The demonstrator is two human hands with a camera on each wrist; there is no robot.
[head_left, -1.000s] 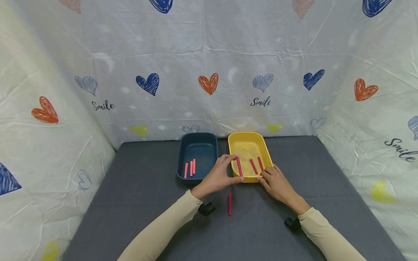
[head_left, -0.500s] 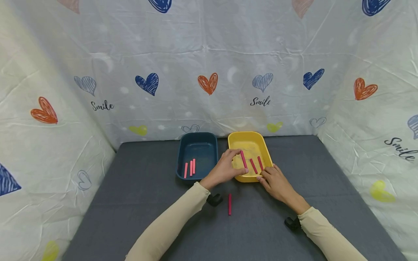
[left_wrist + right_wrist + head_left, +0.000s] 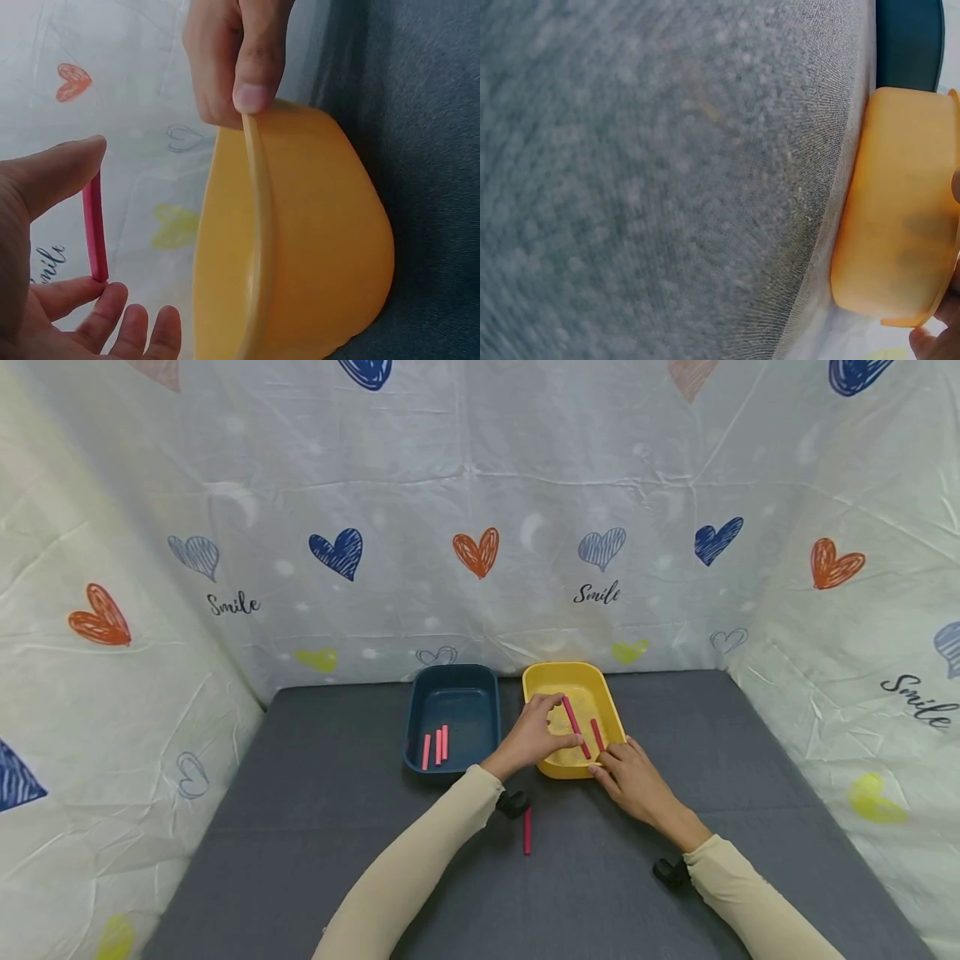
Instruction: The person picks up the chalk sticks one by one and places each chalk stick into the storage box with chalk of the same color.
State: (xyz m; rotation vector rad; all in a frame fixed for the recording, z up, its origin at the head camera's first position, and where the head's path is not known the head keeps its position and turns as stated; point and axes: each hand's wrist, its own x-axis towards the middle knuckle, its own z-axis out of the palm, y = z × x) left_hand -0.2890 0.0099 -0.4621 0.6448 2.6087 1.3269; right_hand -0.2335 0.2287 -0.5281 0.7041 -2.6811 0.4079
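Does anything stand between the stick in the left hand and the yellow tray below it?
Nothing visible blocks the gap from the held stick to the yellow tray. In the head view, a lying stick lines up with its near end and may be underneath. The right hand grips the rim, off to one side.
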